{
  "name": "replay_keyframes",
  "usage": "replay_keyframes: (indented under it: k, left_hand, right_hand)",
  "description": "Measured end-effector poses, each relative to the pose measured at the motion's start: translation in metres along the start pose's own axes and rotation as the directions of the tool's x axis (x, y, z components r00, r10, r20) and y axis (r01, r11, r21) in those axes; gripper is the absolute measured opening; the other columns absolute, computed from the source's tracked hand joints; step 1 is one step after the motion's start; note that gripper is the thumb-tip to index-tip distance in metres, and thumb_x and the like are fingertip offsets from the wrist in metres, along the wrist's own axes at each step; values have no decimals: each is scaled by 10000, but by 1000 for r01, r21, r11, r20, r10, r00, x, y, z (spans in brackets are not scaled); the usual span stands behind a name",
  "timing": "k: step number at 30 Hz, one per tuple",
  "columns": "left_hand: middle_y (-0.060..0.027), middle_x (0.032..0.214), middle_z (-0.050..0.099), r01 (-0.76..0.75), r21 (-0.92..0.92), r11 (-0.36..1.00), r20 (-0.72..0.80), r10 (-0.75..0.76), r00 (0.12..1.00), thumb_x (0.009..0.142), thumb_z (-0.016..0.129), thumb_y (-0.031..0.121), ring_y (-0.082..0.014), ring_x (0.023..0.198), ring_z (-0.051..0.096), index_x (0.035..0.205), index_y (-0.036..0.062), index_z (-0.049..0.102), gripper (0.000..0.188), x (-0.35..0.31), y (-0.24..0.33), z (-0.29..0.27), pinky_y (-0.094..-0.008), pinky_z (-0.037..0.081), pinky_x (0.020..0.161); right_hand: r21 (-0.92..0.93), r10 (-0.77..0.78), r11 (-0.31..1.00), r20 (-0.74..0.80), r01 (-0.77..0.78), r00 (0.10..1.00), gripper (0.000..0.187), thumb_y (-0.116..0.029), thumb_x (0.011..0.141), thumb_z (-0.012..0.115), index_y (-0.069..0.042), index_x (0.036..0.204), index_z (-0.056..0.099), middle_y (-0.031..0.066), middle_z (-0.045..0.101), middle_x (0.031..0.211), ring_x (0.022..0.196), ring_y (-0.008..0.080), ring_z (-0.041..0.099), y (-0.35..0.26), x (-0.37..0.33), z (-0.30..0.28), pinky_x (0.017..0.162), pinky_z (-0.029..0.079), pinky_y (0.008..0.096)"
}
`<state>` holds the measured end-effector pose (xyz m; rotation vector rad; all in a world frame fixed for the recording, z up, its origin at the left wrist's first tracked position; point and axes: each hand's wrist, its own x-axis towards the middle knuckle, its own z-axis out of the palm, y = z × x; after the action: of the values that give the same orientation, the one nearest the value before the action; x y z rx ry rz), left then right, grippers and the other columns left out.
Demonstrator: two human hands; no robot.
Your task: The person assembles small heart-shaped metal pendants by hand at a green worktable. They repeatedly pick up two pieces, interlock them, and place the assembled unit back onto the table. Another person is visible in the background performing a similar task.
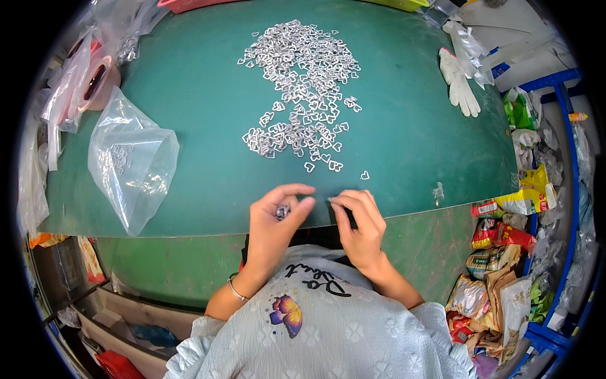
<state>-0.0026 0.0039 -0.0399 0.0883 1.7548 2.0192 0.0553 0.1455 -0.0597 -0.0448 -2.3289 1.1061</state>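
Observation:
My left hand [278, 211] is curled at the table's near edge around several small silver heart-shaped rings [283, 212], which show in its palm. Its thumb and forefinger reach toward my right hand [360, 221]. That hand pinches a tiny piece between thumb and forefinger, too small to make out. A single heart ring [364, 175] lies just beyond my right hand. Farther off, a large heap of heart-shaped rings [303, 54] spreads down the middle of the table, with a smaller cluster [271, 140] at its near end.
On the green table [410, 145], a clear plastic bag [142, 170] with some small rings lies at the left. Beyond it stands a pink container [104, 82]. A white glove [459, 82] rests at the far right. Bags and wrappers [495, 259] pile up beside a blue rack [549, 335].

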Motion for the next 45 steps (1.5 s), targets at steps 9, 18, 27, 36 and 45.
replay_keyframes:
  k: [9, 18, 27, 36, 45]
  left_hand:
    - [74, 566, 393, -24, 111, 993, 220, -1, 976, 777, 656, 63, -9, 517, 317, 890, 14, 632, 126, -1, -5, 8, -186, 241, 457]
    - [70, 583, 424, 539, -458, 707, 417, -364, 833, 841, 605, 119, -8, 458, 281, 910, 8, 628, 132, -6, 6, 15, -191, 178, 398]
    - [65, 575, 440, 478, -388, 788, 390, -330, 860, 833, 611, 110, -3, 452, 285, 922, -14, 630, 153, -12, 12, 14, -192, 172, 397]
    - [40, 582, 471, 405, -360, 840, 330, -291, 898, 827, 599, 78, -18, 452, 306, 922, -27, 621, 143, -13, 18, 9, -197, 209, 403]
    - [85, 567, 412, 387, -346, 855, 375, -252, 892, 811, 624, 78, 4, 480, 278, 951, -5, 638, 164, -15, 18, 8, -184, 177, 417]
  right_hand:
    - [596, 455, 672, 135, -439, 880, 228, 88, 712, 642, 13, 921, 590, 80, 592, 806, 740, 126, 542, -11, -9, -20, 665, 418, 223]
    - [420, 248, 879, 4, -227, 969, 182, 79, 681, 663, 24, 847, 612, 82, 588, 809, 760, 173, 528, -21, 1, -21, 678, 413, 270]
    - [435, 187, 886, -10, -164, 982, 110, 97, 705, 621, 44, 796, 589, 105, 590, 794, 741, 200, 516, -22, 1, -25, 674, 411, 289]
    - [212, 24, 977, -59, -11, 998, 143, 90, 656, 643, 31, 780, 602, 102, 583, 750, 696, 221, 517, -29, 7, -32, 658, 400, 304]
    - [39, -181, 982, -88, 185, 979, 189, 72, 604, 676, 9, 774, 625, 81, 584, 730, 677, 225, 516, -34, 7, -35, 631, 382, 310]
